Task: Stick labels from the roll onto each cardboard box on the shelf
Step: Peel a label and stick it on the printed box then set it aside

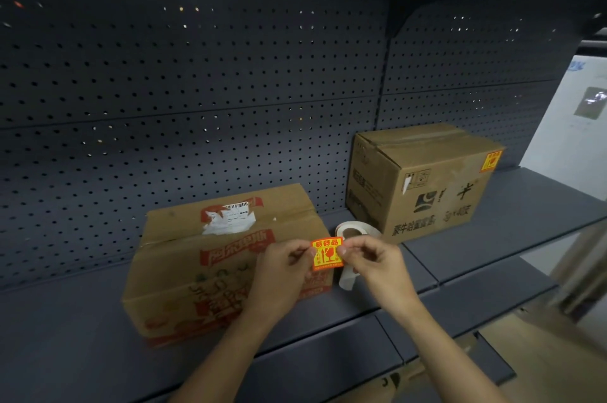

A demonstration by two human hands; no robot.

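Observation:
An orange and yellow fragile label (327,254) is held flat between my two hands, just in front of the upper right corner of the left cardboard box (203,268). My left hand (282,271) pinches its left edge and my right hand (374,268) pinches its right edge. The label roll (356,229) lies on the shelf between the two boxes, with a white backing strip (345,279) hanging down behind my right hand. The right cardboard box (423,179) carries the same kind of label (491,162) at its upper right front corner.
Both boxes stand on a dark grey metal shelf (460,264) backed by a perforated panel (197,100). A white wall or cabinet (574,126) is at the far right. More cardboard (542,363) lies below the shelf at the lower right.

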